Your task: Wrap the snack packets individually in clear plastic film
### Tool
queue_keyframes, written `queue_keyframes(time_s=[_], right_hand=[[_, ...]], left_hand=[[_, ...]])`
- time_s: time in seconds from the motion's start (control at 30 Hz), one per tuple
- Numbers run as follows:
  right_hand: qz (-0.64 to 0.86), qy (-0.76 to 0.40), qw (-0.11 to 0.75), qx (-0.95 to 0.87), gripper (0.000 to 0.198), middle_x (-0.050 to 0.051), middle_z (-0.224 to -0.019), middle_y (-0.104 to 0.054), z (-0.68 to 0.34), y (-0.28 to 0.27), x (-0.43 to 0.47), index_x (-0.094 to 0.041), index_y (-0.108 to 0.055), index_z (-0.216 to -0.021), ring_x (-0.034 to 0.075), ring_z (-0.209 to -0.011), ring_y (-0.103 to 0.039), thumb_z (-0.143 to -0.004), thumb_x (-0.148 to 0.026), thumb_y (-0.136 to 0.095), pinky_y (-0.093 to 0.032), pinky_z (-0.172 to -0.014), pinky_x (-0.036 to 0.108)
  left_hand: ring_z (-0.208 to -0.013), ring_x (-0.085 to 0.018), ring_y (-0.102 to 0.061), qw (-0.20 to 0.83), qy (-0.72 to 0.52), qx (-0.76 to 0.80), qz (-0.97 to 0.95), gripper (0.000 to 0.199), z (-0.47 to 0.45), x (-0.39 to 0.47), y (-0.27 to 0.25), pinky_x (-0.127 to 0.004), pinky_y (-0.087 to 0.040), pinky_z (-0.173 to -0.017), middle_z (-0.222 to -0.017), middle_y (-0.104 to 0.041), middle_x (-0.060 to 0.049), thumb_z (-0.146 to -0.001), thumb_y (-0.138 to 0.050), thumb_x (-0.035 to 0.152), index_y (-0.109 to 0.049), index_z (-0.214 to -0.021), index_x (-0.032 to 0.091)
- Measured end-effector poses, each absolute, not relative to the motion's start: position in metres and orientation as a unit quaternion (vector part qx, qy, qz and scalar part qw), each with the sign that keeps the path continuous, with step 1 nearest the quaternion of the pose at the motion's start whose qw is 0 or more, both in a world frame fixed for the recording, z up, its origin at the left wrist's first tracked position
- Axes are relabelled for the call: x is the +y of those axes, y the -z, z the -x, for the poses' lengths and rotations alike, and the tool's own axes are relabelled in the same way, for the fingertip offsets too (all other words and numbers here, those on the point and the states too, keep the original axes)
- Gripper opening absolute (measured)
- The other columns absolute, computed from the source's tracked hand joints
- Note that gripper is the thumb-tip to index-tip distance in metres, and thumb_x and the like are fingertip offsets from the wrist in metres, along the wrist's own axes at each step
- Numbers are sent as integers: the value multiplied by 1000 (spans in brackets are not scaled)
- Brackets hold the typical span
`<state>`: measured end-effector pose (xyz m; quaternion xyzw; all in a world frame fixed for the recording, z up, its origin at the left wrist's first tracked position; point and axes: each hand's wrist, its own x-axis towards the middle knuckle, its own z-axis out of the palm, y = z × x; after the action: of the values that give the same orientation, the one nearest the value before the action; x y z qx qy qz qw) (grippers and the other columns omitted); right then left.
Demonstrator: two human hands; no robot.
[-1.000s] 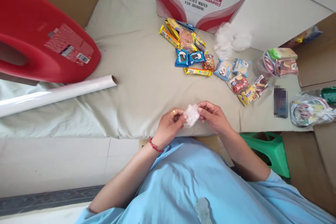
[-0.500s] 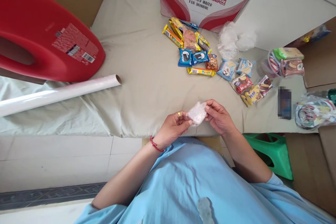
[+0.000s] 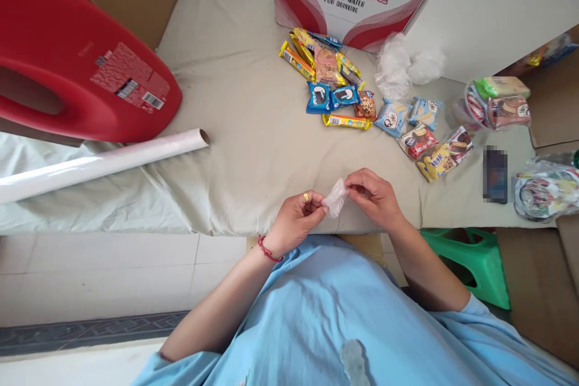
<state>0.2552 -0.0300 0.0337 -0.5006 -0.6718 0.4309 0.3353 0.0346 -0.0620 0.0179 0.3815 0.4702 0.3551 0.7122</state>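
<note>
Plastic (image 3: 336,198) between left and right fingers (image 3: 359,178)

The left hand (image 3: 295,220), wearing a gold ring (image 3: 306,197) and a red cord bracelet (image 3: 266,249), and the right hand (image 3: 377,200) pinch opposite sides of a crumpled, translucent whitish piece of plastic (image 3: 336,198) near the front edge of the pale cloth-covered worktop (image 3: 253,175). Beyond lie small, brightly coloured plastic snack packets (image 3: 366,107), near a red-and-white cardboard box (image 3: 353,6). A glossy white tube (image 3: 104,163) lies beside a large red plastic jug (image 3: 67,42).
</note>
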Motion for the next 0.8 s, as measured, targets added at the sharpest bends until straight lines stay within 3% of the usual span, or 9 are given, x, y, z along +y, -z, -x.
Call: queue_keyframes(time_s=[0.23,0.33,0.47,0.53,0.67,0.8], right_hand=[[492,-467,400,-616,9,5,-93,-69,-276,-31,-38,-28,-79,-92,20,-86,-64,-93,-37,-77,-52,-74,34],[477,-468,394,-631,5,6,-95,-70,-287,-31,-42,-28,-80,-92,20,-87,-65,-92,-33,-77,-53,-76,34],[474,-444,327,-686,8,6,-102,-70,-295,-31,-45,-29,-80,-92,21,-92,-67,-93,-32,-73,-55,-81,37],[489,-414,312,-702,11,8,-112,-70,-295,-35,-47,-28,-79,-93,23,-103,-68,-96,-31,-68,-55,-88,40],[523,-365,361,-680,22,9,-119,-68,-284,-44,-51,-27,-75,-99,26,-113,-65,-103,-36,-56,-50,-101,46],[546,-293,332,-711,29,11,-126,-68,-261,-42,-48,-28,-74,-110,31,-119,-59,-93,-51,-73,-47,-107,51]], left_hand=[[-58,-9,-48,706,-394,516,-282,28,-29,-55,-20,-22,-38,-56,-67,-59,5,-72,-81,37,-63,-84,20],[-70,-10,-58,720,-432,491,-232,30,-30,-51,-24,-23,-49,-65,-75,-63,3,-68,-83,32,-60,-82,19],[-85,-13,-64,757,-445,444,-178,35,-33,-51,-24,-34,-61,-84,-85,-64,3,-69,-86,34,-58,-84,20],[-86,-14,-64,747,-449,451,-194,35,-36,-52,-21,-36,-62,-88,-86,-64,3,-72,-86,36,-58,-85,20],[-87,-15,-67,680,-451,506,-280,29,-42,-56,-19,-36,-58,-93,-87,-66,2,-78,-81,39,-61,-88,20],[-88,-17,-69,646,-429,519,-360,29,-47,-58,-23,-33,-57,-89,-89,-70,-1,-82,-78,44,-64,-91,20]])
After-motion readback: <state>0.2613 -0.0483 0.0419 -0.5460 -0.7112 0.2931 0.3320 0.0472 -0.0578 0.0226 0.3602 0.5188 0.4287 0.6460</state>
